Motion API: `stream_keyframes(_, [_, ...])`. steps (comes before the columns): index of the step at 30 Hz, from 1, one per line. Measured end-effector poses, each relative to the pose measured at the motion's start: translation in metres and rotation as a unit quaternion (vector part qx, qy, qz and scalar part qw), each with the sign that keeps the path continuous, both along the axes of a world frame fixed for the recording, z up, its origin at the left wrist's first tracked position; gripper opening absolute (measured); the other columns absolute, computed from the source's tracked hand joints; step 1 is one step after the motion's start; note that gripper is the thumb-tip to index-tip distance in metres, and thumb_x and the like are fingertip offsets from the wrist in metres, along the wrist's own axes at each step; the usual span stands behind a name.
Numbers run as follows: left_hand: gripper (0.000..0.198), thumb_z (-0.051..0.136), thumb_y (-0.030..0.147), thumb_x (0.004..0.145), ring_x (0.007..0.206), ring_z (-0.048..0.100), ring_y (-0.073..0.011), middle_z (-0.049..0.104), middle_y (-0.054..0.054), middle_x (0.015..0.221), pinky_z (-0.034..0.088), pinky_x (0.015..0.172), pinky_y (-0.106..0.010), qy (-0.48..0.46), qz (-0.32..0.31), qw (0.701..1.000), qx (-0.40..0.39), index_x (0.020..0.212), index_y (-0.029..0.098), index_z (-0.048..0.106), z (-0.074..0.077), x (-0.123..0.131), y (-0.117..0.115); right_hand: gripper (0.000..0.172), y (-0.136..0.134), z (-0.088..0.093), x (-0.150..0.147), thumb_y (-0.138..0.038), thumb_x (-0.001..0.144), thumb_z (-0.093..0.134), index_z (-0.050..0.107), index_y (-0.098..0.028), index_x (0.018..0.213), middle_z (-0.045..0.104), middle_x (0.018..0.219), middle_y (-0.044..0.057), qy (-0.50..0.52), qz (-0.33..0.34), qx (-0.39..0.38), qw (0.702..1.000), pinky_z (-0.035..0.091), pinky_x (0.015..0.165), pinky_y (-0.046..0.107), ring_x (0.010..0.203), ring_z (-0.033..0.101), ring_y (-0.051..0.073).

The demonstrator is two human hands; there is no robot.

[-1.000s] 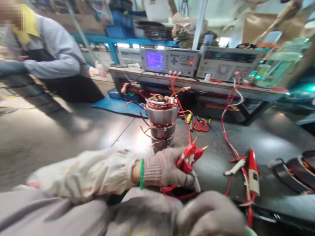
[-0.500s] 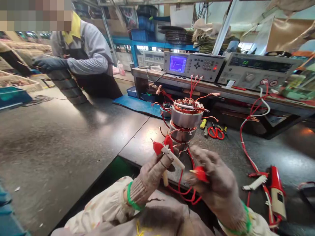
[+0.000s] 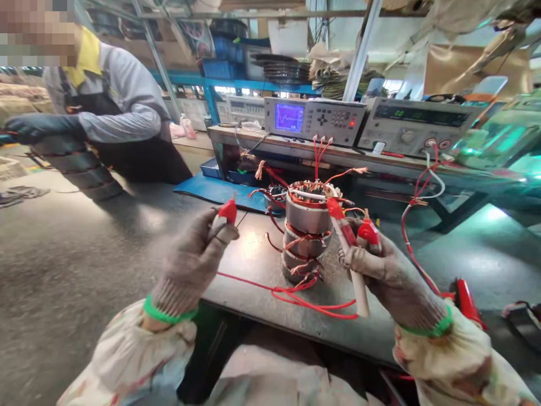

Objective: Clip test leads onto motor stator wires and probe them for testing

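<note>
My left hand (image 3: 190, 259), in a soiled knit glove, is closed on a red-tipped test probe (image 3: 227, 212), left of the stator stack. In my gloved right hand (image 3: 382, 270) are two more: a white-handled test probe (image 3: 360, 293) and a second red test probe (image 3: 369, 231). The white-handled one leans up towards the rim of the top stator (image 3: 306, 219); whether it touches a wire is unclear. Under that stator sit further wound stators (image 3: 305, 246), with stripped copper lead ends sticking out. Red test leads (image 3: 291, 292) run along the table's front edge.
Behind the stack, a tester with a waveform screen (image 3: 288, 117) and another meter (image 3: 418, 127) stand on a raised shelf. A small stator (image 3: 275, 194) lies near a blue mat (image 3: 220, 193). A red-and-white handheld tool (image 3: 467, 301) lies right. A co-worker (image 3: 114, 107) leans on stacked cores at left.
My hands have moved up and apart, the left one leftward. My right hand now holds two probes instead of one, my left one instead of two. The view has shifted right.
</note>
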State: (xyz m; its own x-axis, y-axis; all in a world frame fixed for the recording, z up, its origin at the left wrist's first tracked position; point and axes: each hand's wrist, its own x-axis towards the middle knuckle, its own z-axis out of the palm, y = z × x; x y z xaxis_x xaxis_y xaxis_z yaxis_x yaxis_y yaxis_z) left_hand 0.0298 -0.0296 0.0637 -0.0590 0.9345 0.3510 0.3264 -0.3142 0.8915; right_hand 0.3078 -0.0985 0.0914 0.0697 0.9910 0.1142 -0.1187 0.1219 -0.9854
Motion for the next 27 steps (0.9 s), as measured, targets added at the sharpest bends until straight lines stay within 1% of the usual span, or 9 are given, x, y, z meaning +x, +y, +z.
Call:
stream_keyframes(4, [0.03, 0.071, 0.04, 0.08, 0.068, 0.058, -0.0161, 0.068, -0.002, 0.078, 0.043, 0.063, -0.025, 0.149, 0.049, 0.983, 0.09, 0.103, 0.021, 0.069, 0.013, 0.009, 0.03, 0.039, 0.014, 0.005, -0.011, -0.045, 0.063, 0.087, 0.067, -0.026, 0.09, 0.055, 0.059, -0.007, 0.031, 0.003, -0.039, 0.999, 0.041, 0.041, 0.021, 0.045, 0.045, 0.009])
stream_keyframes(7, [0.026, 0.071, 0.037, 0.082, 0.066, 0.055, -0.0129, 0.067, -0.001, 0.08, 0.043, 0.061, -0.023, 0.119, -0.011, 0.985, 0.126, 0.102, 0.021, 0.07, 0.028, 0.023, 0.047, 0.042, 0.014, 0.003, -0.001, -0.059, 0.069, 0.079, 0.07, -0.025, 0.092, 0.061, 0.065, -0.002, -0.032, 0.033, -0.016, 0.999, 0.048, 0.047, 0.027, 0.052, 0.055, 0.014])
stream_keyframes(9, [0.024, 0.07, 0.037, 0.083, 0.058, 0.049, -0.0105, 0.064, 0.001, 0.074, 0.039, 0.052, -0.021, 0.039, -0.069, 0.992, 0.1, 0.1, 0.021, 0.068, 0.036, 0.028, 0.057, 0.049, 0.01, -0.002, 0.014, -0.067, 0.077, 0.067, 0.071, -0.026, 0.103, 0.069, 0.08, 0.004, -0.131, -0.021, 0.04, 0.99, 0.055, 0.058, 0.034, 0.067, 0.064, 0.021])
stream_keyframes(11, [0.023, 0.071, 0.038, 0.082, 0.049, 0.043, -0.0085, 0.058, 0.003, 0.066, 0.033, 0.043, -0.02, -0.049, -0.111, 0.991, 0.047, 0.093, 0.02, 0.065, 0.04, 0.029, 0.064, 0.052, 0.011, -0.007, 0.031, -0.064, 0.086, 0.056, 0.068, -0.025, 0.119, 0.072, 0.1, 0.009, -0.264, -0.176, 0.107, 0.942, 0.057, 0.076, 0.041, 0.088, 0.068, 0.027])
stream_keyframes(13, [0.026, 0.074, 0.04, 0.079, 0.044, 0.041, -0.007, 0.058, 0.003, 0.063, 0.031, 0.039, -0.021, -0.112, -0.133, 0.985, 0.001, 0.085, 0.019, 0.061, 0.039, 0.029, 0.07, 0.05, 0.022, -0.008, 0.042, -0.055, 0.091, 0.051, 0.065, -0.022, 0.126, 0.069, 0.113, 0.013, -0.401, -0.324, 0.136, 0.846, 0.053, 0.089, 0.045, 0.1, 0.066, 0.03])
stream_keyframes(15, [0.03, 0.077, 0.042, 0.076, 0.041, 0.042, -0.0064, 0.061, 0.002, 0.063, 0.03, 0.037, -0.02, -0.144, -0.139, 0.98, -0.019, 0.08, 0.019, 0.059, 0.036, 0.028, 0.073, 0.048, 0.044, -0.005, 0.047, -0.048, 0.09, 0.051, 0.067, -0.019, 0.124, 0.066, 0.119, 0.015, -0.51, -0.377, 0.117, 0.764, 0.052, 0.089, 0.046, 0.097, 0.067, 0.03])
stream_keyframes(17, [0.03, 0.078, 0.042, 0.076, 0.041, 0.043, -0.0058, 0.062, 0.002, 0.062, 0.03, 0.037, -0.019, -0.162, -0.137, 0.977, -0.025, 0.078, 0.019, 0.058, 0.034, 0.029, 0.075, 0.05, 0.072, 0.001, 0.048, -0.047, 0.088, 0.051, 0.067, -0.019, 0.126, 0.063, 0.124, 0.016, -0.565, -0.369, 0.086, 0.733, 0.053, 0.083, 0.044, 0.09, 0.067, 0.029])
stream_keyframes(22, [0.037, 0.081, 0.046, 0.071, 0.039, 0.042, -0.0052, 0.061, 0.003, 0.059, 0.029, 0.036, -0.018, -0.169, -0.135, 0.976, -0.039, 0.077, 0.018, 0.058, 0.036, 0.028, 0.074, 0.055, 0.125, 0.009, 0.058, -0.044, 0.092, 0.046, 0.064, -0.012, 0.133, 0.062, 0.124, 0.02, -0.572, -0.353, 0.008, 0.74, 0.051, 0.089, 0.045, 0.1, 0.066, 0.033])
stream_keyframes(27, [0.046, 0.085, 0.051, 0.065, 0.04, 0.042, -0.0051, 0.063, 0.002, 0.061, 0.031, 0.036, -0.017, -0.188, -0.141, 0.969, -0.076, 0.085, 0.017, 0.061, 0.038, 0.024, 0.073, 0.058, 0.134, 0.003, 0.071, -0.049, 0.091, 0.043, 0.066, -0.012, 0.13, 0.065, 0.117, 0.018, -0.57, -0.337, -0.004, 0.75, 0.05, 0.092, 0.044, 0.104, 0.063, 0.033])
